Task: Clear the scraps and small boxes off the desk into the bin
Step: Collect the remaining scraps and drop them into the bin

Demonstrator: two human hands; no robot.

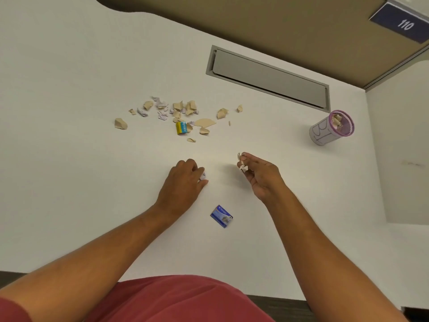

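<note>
Several tan and white paper scraps lie scattered at the middle of the white desk, with a small yellow and blue box among them. A small blue box lies near me, between my forearms. My left hand rests knuckles up on the desk, fingers closed over a white scrap. My right hand hovers above the desk, pinching small paper scraps in its fingertips. The bin, a small pink-rimmed mesh cup, stands at the right with scraps inside.
A grey cable-tray flap is set into the desk at the back. A tan partition with a blue number plate rises behind it. A white side panel closes the desk's right side, just beyond the bin.
</note>
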